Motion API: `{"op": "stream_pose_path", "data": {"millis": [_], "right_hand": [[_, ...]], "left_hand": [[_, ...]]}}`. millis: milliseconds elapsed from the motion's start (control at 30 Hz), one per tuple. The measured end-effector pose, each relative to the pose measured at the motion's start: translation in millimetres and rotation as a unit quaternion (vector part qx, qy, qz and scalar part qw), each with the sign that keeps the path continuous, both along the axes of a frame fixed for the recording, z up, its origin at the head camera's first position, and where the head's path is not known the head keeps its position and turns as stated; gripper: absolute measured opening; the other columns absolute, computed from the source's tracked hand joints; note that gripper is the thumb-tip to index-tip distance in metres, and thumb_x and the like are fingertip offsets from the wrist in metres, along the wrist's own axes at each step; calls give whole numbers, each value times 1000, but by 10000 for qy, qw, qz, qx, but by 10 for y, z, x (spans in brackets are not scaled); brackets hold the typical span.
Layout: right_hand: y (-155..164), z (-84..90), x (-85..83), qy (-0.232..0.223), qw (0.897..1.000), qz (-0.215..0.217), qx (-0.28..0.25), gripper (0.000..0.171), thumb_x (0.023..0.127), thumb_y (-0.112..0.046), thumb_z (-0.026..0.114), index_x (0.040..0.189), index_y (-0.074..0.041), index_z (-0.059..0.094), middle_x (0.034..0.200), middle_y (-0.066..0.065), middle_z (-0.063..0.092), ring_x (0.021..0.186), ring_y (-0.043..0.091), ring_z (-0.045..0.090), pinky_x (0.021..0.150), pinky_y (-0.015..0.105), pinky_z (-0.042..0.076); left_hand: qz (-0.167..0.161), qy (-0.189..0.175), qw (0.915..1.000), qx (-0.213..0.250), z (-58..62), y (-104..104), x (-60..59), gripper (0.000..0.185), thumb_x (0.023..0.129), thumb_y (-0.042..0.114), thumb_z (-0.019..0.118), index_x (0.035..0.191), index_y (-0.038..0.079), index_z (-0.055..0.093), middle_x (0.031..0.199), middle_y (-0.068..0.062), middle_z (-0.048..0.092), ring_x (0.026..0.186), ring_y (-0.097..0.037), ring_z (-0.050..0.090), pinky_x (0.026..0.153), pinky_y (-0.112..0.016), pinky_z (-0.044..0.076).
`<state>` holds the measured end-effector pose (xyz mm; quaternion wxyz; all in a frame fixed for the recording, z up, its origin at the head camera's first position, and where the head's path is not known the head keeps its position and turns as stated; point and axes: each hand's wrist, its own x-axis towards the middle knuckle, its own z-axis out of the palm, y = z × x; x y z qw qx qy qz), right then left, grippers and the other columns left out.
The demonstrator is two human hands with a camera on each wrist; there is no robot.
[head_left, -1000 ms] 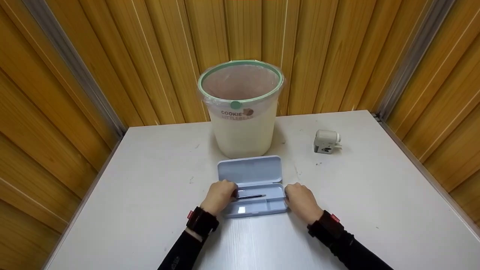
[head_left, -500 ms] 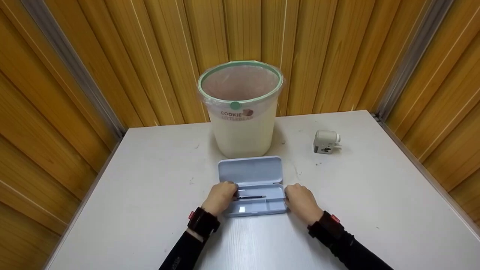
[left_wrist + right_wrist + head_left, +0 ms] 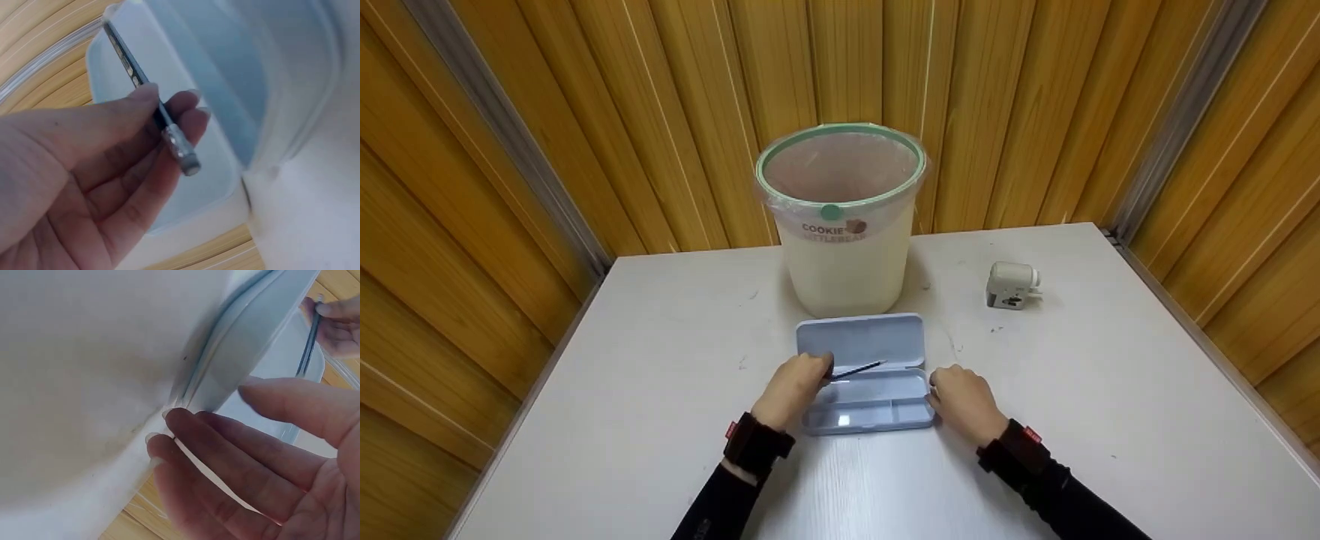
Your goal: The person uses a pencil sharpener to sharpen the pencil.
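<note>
The pencil (image 3: 857,369) is pinched at its metal-capped end between the thumb and curled fingers of the left hand (image 3: 793,388); its tip slants up and away over the hinge of the open pale-blue pencil case (image 3: 864,405). The case lies near the middle of the tabletop (image 3: 660,360), a little toward the near edge, its lid (image 3: 861,341) flat behind the tray. The right hand (image 3: 964,401) holds nothing: its fingers are loosely bent, fingertips resting against the case's right end.

A white bin (image 3: 844,225) with a green rim and a clear liner stands just behind the lid, toward the far edge. A small white sharpener (image 3: 1011,284) sits well apart, toward the far right corner. Bare table spreads wide to the left and right of the case and hands.

A second ago the pencil lay flat in the tray; now it is lifted and angled, and the left hand has pulled back slightly. The right hand has hardly shifted.

The bin's label reads "COOKIE"; the line beneath it is too faint to make out.
</note>
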<state>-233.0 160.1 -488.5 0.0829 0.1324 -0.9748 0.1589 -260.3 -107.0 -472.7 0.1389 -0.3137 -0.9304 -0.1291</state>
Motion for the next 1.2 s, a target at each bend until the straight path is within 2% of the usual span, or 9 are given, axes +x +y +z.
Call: {"op": "stream_pose_path", "data": {"millis": [67,167,300,400,533,733,800,933,1200], "right_hand": [[29,31,-18,-4,10000,-61,61,11,78,-9,77,74,-2,69,66,9,65,60,26,62,51,41,48],[97,89,-72,-28,9998,-165,80,16,81,-13,77,87,0,72,76,13,70,68,31,66,55,43,52],[244,192,-215,120,9994,-311,11,19,84,-14,74,96,1,73,90,18,73,81,37,69,63,49,55],[399,254,-387,427,9981,-410,-145,22,84,-12,73,102,1,71,101,21,72,91,41,68,68,53,55],[658,301,-686,966,9938,-414,-359,31,82,-6,74,112,2,68,117,24,67,107,45,62,78,57,55],[1089,287,-1121,1454,9875,-250,-554,55,73,6,80,124,7,59,133,29,54,126,47,49,97,62,46],[1200,270,-1226,1428,9881,-239,-524,65,70,5,83,129,7,55,137,30,50,130,48,44,100,64,42],[1365,224,-1382,1062,9932,-300,-372,77,69,4,83,137,8,46,144,34,40,135,50,35,104,67,36],[1496,161,-1547,560,9980,-220,-170,77,74,4,80,140,10,41,139,38,42,132,53,37,109,64,32]], "left_hand": [[60,48,10000,56,55,10,15,15,82,3,71,80,3,56,65,-10,64,56,-26,62,47,-36,47],[75,-9,9999,109,137,25,45,8,81,4,72,86,4,65,68,-7,67,59,-25,64,50,-35,48],[46,-33,9998,165,224,38,85,5,82,3,70,79,8,69,64,0,64,56,-19,59,49,-33,44],[33,4,9998,196,264,41,109,11,83,4,69,74,8,66,61,1,60,54,-18,55,48,-32,42],[26,18,9999,167,295,39,134,13,85,6,68,74,8,62,63,0,62,56,-22,60,48,-35,46],[35,-30,9999,119,289,41,152,16,87,8,68,74,9,59,68,-3,65,59,-25,64,50,-37,48],[19,-67,9999,157,284,44,154,16,87,8,68,74,9,59,68,-2,65,59,-23,63,50,-37,48],[-20,-84,9997,228,280,46,161,16,86,8,68,73,9,59,67,-1,63,58,-22,61,50,-36,47],[-5,-103,9998,167,295,31,154,18,87,7,68,73,9,58,68,-2,63,60,-22,62,51,-35,48]]}}
